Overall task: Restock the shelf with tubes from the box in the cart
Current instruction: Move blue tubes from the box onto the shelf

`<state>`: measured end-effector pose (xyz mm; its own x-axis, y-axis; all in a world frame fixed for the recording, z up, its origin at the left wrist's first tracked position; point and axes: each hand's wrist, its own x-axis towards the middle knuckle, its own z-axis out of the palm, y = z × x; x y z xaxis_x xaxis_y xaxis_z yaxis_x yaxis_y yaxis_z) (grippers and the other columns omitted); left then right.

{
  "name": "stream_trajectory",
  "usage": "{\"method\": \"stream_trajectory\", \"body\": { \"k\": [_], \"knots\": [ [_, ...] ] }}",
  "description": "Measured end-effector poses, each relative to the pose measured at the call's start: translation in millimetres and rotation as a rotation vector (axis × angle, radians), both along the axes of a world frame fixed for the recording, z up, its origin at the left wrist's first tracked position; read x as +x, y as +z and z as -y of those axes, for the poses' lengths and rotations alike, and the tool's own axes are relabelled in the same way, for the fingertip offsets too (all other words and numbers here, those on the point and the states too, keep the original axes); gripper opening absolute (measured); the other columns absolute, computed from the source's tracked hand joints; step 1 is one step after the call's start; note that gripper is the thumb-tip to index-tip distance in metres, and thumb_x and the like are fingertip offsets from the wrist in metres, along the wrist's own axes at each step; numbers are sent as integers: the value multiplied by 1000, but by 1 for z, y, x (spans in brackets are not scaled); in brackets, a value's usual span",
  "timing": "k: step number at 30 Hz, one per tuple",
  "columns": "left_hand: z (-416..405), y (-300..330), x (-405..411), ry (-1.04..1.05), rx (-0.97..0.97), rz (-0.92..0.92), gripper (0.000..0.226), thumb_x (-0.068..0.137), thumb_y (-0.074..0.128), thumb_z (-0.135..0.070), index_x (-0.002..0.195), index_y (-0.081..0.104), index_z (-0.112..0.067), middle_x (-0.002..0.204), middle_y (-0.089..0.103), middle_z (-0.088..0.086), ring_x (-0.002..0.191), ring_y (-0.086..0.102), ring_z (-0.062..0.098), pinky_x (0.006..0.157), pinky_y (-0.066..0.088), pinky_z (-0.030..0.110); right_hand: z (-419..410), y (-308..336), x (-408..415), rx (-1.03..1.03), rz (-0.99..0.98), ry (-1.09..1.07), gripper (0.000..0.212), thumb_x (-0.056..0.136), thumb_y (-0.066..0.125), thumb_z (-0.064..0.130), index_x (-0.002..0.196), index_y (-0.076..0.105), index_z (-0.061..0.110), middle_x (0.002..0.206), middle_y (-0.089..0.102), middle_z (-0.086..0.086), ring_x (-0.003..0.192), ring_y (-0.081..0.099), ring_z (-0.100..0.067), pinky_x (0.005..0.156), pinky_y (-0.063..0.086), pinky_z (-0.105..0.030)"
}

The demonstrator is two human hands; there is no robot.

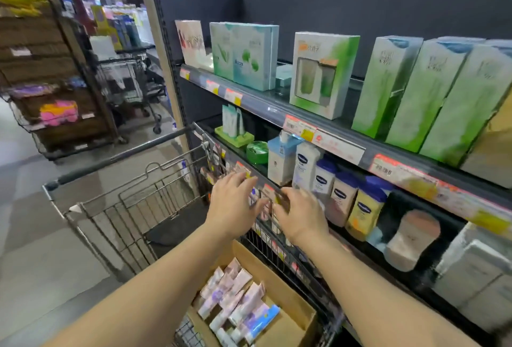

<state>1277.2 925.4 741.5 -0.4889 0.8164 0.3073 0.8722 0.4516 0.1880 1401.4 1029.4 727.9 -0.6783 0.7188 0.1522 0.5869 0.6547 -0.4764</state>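
The cart (124,208) stands left of the shelf (346,136), close against it. In the cart's near end sits the box (293,305), with the tubes (238,308) lying in it. Both hands reach over the cart toward the shelf edge, left hand (232,202) just beside right hand (302,216). Bottles (340,194) stand on the shelf behind the right hand; cartons (432,92) stand on the shelf above.

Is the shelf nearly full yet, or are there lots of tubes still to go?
Lots left. The box in the cart still holds many tubes. Both hands, left and right, reach toward the lower shelf edge; blur hides whether they hold anything.
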Motion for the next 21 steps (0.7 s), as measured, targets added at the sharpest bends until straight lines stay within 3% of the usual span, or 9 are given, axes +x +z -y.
{"method": "stream_trajectory", "body": {
  "k": [7,13,15,18,21],
  "knots": [
    [-50,-60,-43,-197,-82,115,62,86,46,-58,135,52,-20,139,52,10,130,44,30,107,37,45,-20,-47,-13,-71,51,-214,45,91,55,42,132,52,23,127,57,-6,120,48,-29,99,42,-41],
    [-73,-131,-73,-382,-138,217,57,80,60,-50,121,65,-11,123,63,14,111,59,35,94,47,42,-14,-118,-16,-219,103,-441,45,89,60,39,130,56,21,121,61,-7,116,52,-31,94,43,-38],
    [-70,-167,-77,-428,-178,279,54,79,65,-48,118,67,-11,120,64,15,111,60,34,95,47,40,-4,-146,-15,-275,126,-498,45,91,59,39,132,53,22,123,60,-5,118,51,-29,94,44,-39],
    [-55,-220,-81,-453,-314,343,56,84,66,-48,129,60,-15,133,57,10,124,51,30,104,38,37,16,-184,-13,-371,174,-560,46,94,55,39,137,48,25,133,54,-1,125,47,-24,100,42,-37],
    [-41,-273,-83,-466,-372,388,55,82,67,-49,126,61,-17,129,60,8,120,52,30,101,39,39,29,-223,-11,-450,208,-585,46,94,55,37,137,47,25,134,53,0,125,45,-23,102,40,-35]
  ]
}}
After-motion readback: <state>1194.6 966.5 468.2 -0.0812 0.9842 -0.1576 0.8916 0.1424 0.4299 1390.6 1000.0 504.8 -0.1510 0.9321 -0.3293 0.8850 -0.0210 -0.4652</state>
